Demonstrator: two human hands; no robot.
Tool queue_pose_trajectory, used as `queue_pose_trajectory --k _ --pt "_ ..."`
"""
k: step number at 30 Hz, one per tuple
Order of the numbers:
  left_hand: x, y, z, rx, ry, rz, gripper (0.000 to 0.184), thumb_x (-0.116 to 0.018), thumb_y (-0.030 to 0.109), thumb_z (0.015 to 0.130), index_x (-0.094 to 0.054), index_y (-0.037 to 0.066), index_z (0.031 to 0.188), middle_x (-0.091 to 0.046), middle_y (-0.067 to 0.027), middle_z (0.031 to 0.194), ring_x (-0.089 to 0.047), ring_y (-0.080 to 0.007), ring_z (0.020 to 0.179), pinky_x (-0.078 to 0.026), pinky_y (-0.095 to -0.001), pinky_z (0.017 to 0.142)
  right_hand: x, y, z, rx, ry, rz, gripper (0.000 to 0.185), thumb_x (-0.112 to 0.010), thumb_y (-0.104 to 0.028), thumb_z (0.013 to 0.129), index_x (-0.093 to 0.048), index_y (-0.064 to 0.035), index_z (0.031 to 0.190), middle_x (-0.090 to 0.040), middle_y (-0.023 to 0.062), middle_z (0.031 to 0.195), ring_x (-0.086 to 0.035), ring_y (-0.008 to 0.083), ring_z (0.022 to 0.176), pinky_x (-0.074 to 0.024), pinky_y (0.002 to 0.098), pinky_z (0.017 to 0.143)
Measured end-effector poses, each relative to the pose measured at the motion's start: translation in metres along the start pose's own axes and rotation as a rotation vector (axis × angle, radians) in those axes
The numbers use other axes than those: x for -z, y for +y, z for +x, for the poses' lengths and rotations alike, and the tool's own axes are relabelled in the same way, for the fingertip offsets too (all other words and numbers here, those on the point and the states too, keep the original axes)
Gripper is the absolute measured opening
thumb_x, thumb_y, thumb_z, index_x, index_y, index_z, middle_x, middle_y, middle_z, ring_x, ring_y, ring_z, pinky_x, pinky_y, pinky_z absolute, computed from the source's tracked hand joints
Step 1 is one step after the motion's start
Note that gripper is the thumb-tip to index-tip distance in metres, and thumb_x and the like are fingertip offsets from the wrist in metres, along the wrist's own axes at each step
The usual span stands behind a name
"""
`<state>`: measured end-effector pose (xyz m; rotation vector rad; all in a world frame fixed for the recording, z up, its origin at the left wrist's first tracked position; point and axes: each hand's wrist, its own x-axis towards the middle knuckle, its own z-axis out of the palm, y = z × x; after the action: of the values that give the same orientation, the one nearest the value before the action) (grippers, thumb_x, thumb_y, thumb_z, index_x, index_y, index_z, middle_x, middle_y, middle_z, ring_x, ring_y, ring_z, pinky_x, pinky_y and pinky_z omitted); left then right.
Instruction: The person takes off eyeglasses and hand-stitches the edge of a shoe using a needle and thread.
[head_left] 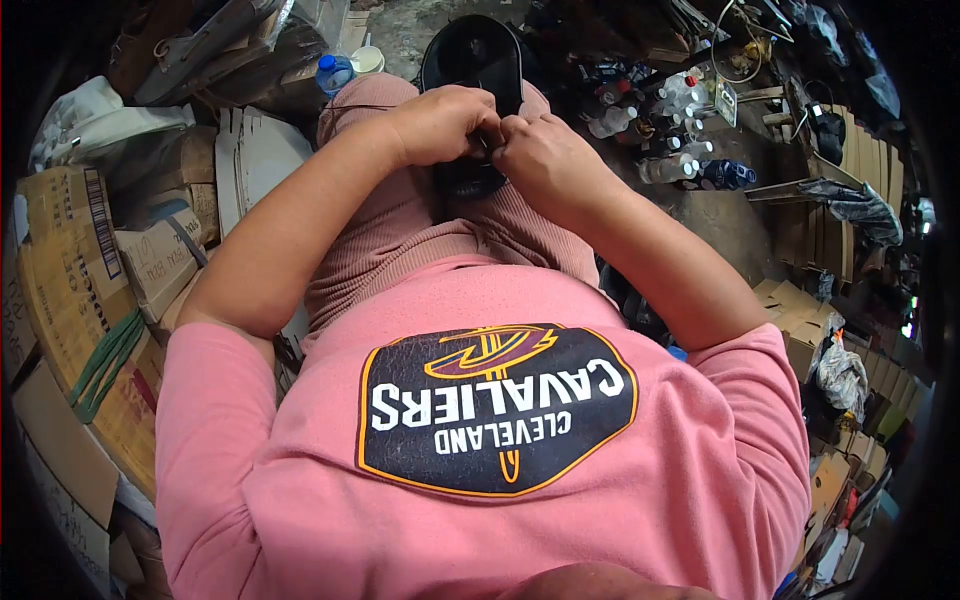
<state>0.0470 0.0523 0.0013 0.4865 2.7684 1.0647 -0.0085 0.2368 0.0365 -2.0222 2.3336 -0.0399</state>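
On my lap, between my knees, is a glossy black object (pixel 472 58) with a rounded, rimmed far end; its kind is unclear, though it resembles a shoe or a casing. My left hand (pixel 452 124) bends over it with fingers curled in. From the other side my right hand (pixel 545 160) meets it, thumb and fingers pinched together. Both sets of fingertips come together above the black surface, around a small dark bit too small to name. Pink corduroy trousers (pixel 375 200) lie beneath my forearms.
Flattened cardboard boxes (pixel 75 240) and green cord (pixel 108 365) are at the left. A blue-capped bottle (pixel 333 75) and a pale cup (pixel 368 60) stand by my left knee. Several plastic bottles (pixel 665 165) are on the floor right; more cardboard (pixel 800 315) is farther right.
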Motion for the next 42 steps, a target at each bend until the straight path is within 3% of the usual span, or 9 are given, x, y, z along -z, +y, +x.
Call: queue_pose_trajectory --k 9,14,17,21,25,31,33,39,42 --pt "-0.009 -0.013 0.001 0.003 0.159 -0.072 0.021 -0.076 0.005 0.064 -0.068 0.006 0.083 -0.053 -0.0057 0.099 -0.056 -0.0220 0.094 -0.047 -0.0303 0.082 -0.021 0.012 -0.002 -0.129 0.045 0.373 0.013 -0.059 -0.010 0.076 -0.069 -0.0079 0.085 -0.063 0.0158 0.076 -0.063 0.0332 0.078 -0.0502 0.0406 0.069" --pt "-0.018 0.023 -0.031 0.099 0.545 0.145 0.050 -0.071 0.011 0.071 -0.054 0.009 0.118 -0.059 -0.0133 0.105 -0.059 -0.0337 0.099 -0.050 -0.0389 0.083 -0.018 0.028 -0.016 -0.356 0.018 0.886 0.013 -0.067 -0.015 0.081 -0.066 -0.0035 0.088 -0.063 0.0053 0.075 -0.060 0.0181 0.072 -0.0481 0.0289 0.069" --pt "0.000 0.040 -0.065 0.449 0.073 -0.112 0.038 -0.068 0.010 0.074 -0.059 0.006 0.111 -0.064 -0.0153 0.100 -0.061 -0.0326 0.095 -0.050 -0.0391 0.084 -0.007 0.054 -0.055 -0.501 -0.046 1.475 0.022 -0.062 -0.024 0.088 -0.060 -0.0035 0.080 -0.051 -0.0022 0.069 -0.044 0.0065 0.062 -0.0447 0.0245 0.070" --pt "0.023 0.005 -0.110 0.410 0.440 0.195 0.020 -0.059 0.009 0.086 -0.063 0.003 0.104 -0.066 -0.0117 0.098 -0.064 -0.0241 0.090 -0.050 -0.0323 0.080 0.010 0.109 -0.128 0.144 0.524 2.241 0.034 -0.055 -0.020 0.092 -0.052 -0.0066 0.123 -0.057 -0.0013 0.090 -0.052 0.0095 0.074 -0.0407 0.0414 0.092" --pt "0.033 -0.016 -0.096 0.422 0.731 -0.637 0.024 -0.052 0.022 0.095 -0.063 0.002 0.098 -0.064 -0.0078 0.093 -0.063 -0.0223 0.091 -0.049 -0.0346 0.082 -0.001 0.128 -0.150 -0.689 0.059 1.295 0.032 -0.057 -0.025 0.092 -0.061 -0.0101 0.120 -0.062 -0.0031 0.089 -0.052 0.0071 0.081 -0.0417 0.0280 0.088" --pt "0.024 0.006 -0.070 0.116 0.752 -1.779 0.042 -0.036 0.037 0.100 -0.047 0.009 0.070 -0.045 -0.0022 0.065 -0.049 -0.0157 0.066 -0.044 -0.0382 0.086 -0.041 0.071 -0.114 -0.602 -0.316 0.330 0.031 -0.055 -0.033 0.091 -0.068 -0.0060 0.082 -0.066 0.0112 0.076 -0.062 0.0266 0.071 -0.0412 0.0396 0.075" --pt "0.026 -0.062 -0.106 -0.063 0.275 -1.881 0.041 -0.035 0.035 0.101 -0.042 0.011 0.068 -0.037 0.0002 0.060 -0.039 -0.0148 0.060 -0.045 -0.0382 0.083 -0.055 0.076 -0.142 -0.559 -0.213 0.296 0.034 -0.054 -0.035 0.091 -0.064 -0.0064 0.077 -0.063 0.0118 0.073 -0.059 0.0298 0.070 -0.0385 0.0407 0.073" --pt "0.032 -0.048 -0.120 0.549 0.657 -1.383 0.037 -0.043 0.036 0.098 -0.058 0.006 0.085 -0.062 -0.0038 0.083 -0.056 -0.0159 0.078 -0.047 -0.0360 0.085 -0.092 0.082 -0.169 -0.590 -0.064 0.324 0.036 -0.052 -0.042 0.092 -0.064 -0.0099 0.080 -0.058 0.0071 0.065 -0.056 0.0255 0.065 -0.0357 0.0372 0.071" --pt "0.068 -0.089 -0.174 0.813 0.204 -0.514 0.034 -0.059 0.030 0.090 -0.062 0.003 0.110 -0.064 -0.0086 0.103 -0.058 -0.0160 0.098 -0.045 -0.0316 0.091 -0.084 0.091 -0.170 -1.163 0.301 1.688 0.052 -0.047 -0.050 0.093 -0.048 -0.0153 0.132 -0.053 -0.0058 0.078 -0.050 0.0093 0.070 -0.0362 0.0271 0.074"
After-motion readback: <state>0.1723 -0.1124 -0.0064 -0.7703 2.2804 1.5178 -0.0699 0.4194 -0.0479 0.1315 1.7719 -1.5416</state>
